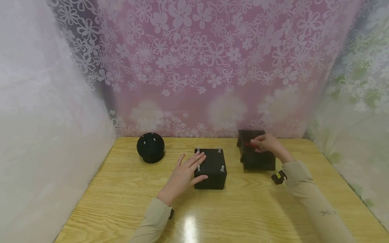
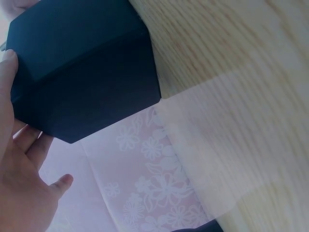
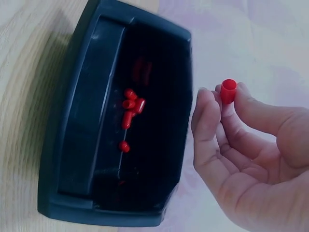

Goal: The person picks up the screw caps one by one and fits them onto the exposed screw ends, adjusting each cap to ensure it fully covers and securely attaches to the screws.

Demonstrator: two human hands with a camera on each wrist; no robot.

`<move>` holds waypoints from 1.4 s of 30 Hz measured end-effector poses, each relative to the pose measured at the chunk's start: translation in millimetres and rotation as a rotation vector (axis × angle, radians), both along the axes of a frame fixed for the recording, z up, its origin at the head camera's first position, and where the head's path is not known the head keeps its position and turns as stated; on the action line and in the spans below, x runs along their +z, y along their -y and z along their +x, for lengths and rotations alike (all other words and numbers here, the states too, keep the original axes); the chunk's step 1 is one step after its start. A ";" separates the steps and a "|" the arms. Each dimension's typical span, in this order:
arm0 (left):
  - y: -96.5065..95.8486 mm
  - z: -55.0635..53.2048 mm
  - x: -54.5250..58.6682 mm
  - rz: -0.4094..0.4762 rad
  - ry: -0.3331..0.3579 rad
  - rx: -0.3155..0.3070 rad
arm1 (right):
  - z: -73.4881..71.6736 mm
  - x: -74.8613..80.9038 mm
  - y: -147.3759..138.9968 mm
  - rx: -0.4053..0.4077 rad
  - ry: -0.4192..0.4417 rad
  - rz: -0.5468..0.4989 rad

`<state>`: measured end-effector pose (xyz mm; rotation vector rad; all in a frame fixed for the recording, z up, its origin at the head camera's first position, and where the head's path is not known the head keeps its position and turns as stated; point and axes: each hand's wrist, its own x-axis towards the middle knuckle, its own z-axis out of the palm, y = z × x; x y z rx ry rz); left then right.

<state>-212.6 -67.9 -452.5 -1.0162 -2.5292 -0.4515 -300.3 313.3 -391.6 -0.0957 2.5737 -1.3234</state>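
A black box (image 1: 209, 181) stands on the table with an upright metal screw near each corner of its top. My left hand (image 1: 180, 175) rests over its left edge, fingers spread and fairly straight on the top, thumb along the front. In the right wrist view, my right hand (image 3: 256, 145) pinches a small red cap (image 3: 228, 92) between thumb and fingers, hollow end showing. That hand is over the black bin (image 1: 259, 162) in the head view. Several more red caps (image 3: 128, 116) lie inside the bin.
A round black piece (image 1: 150, 148) with short metal studs stands at the back left of the wooden table (image 1: 121, 202). Floral curtains (image 1: 194, 67) hang behind and along both sides. Small black wrist cameras (image 1: 278, 177) are worn at the cuffs.
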 end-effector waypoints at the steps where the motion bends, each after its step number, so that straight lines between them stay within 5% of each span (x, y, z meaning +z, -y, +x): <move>1: 0.0 -0.3 -0.1 0.000 -0.001 0.000 | 1.0 1.3 1.3 0.004 -0.010 -0.006; 11: -0.4 -0.4 -0.4 0.005 0.012 -0.002 | 10.6 16.0 20.9 0.028 -0.059 0.038; 20: -0.5 -0.6 0.3 -0.004 0.001 0.000 | 17.6 24.0 43.9 0.028 -0.065 -0.069; 42: -0.7 -0.5 -2.1 0.011 0.009 -0.002 | 15.9 13.0 86.1 -0.025 -0.095 -0.284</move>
